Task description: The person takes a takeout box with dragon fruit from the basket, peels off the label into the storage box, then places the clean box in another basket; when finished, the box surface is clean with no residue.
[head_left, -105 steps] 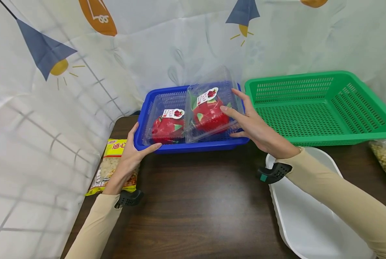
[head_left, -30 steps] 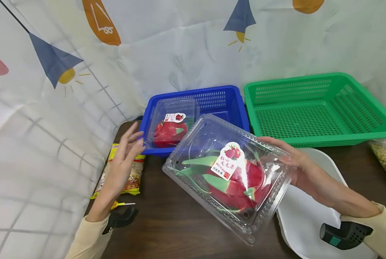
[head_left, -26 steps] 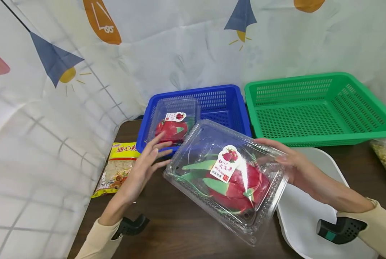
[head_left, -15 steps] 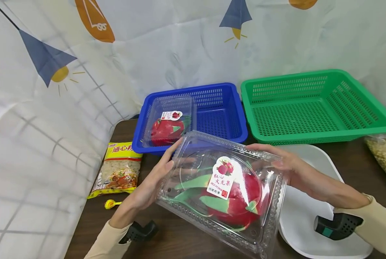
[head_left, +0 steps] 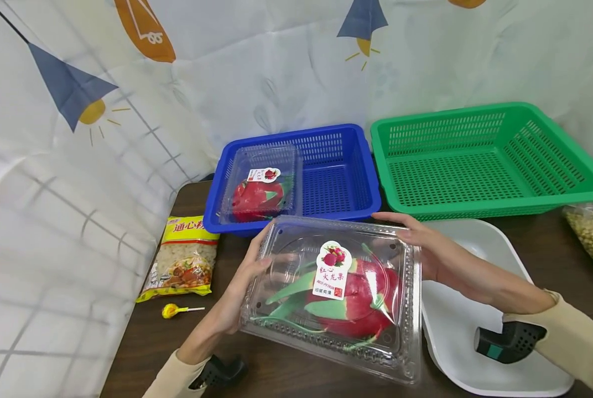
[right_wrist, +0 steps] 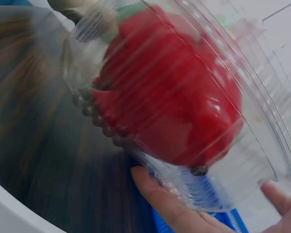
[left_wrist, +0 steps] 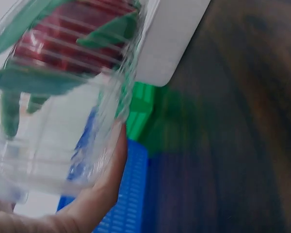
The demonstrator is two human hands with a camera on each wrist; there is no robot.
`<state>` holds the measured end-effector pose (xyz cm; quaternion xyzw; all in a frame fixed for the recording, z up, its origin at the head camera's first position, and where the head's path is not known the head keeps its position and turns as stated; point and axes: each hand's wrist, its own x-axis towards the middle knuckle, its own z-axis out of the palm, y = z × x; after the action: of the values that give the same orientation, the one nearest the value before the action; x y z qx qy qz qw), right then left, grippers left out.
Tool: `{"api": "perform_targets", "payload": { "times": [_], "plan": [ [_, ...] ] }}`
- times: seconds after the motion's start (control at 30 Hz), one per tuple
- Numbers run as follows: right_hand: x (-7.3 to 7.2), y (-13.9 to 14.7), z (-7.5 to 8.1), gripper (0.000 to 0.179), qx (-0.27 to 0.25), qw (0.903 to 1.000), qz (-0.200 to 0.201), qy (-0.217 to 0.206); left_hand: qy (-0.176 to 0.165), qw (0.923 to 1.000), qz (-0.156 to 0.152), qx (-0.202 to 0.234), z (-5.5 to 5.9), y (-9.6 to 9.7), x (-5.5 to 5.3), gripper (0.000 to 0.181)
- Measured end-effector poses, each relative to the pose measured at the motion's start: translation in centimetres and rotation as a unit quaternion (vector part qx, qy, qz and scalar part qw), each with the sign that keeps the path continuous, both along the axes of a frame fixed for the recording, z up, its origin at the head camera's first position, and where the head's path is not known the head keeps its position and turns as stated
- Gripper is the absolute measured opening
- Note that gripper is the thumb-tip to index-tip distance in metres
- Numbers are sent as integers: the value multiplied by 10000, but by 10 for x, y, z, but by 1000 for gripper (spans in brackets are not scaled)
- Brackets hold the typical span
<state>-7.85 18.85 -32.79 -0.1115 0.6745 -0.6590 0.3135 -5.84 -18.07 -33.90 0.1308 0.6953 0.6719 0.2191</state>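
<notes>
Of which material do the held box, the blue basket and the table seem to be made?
Held box: apparently glossy, clear plastic; the fruit shows through, highlights streak it.
Blue basket: likely moulded plastic, softly shiny, with slotted walls.
Table: wood or laminate, slightly glossy; faint grain and coloured reflections leave both possible.

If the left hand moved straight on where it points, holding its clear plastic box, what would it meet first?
Probably the blue rectangular plastic basket, though the difference in height is unclear.

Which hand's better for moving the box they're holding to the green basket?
Probably the right hand: it holds the clear box on the side nearer the green basket. The left hand holds the opposite side.
</notes>
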Motion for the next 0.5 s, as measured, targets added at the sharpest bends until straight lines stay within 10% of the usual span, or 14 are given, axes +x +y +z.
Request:
{"api": "perform_targets", "payload": {
  "times": [0.5],
  "plan": [
    [27, -23, -11, 81, -377, 9989, -215, -156, -385, 9905, 1323, -17, -11, -2, 23, 61]
  ]
}}
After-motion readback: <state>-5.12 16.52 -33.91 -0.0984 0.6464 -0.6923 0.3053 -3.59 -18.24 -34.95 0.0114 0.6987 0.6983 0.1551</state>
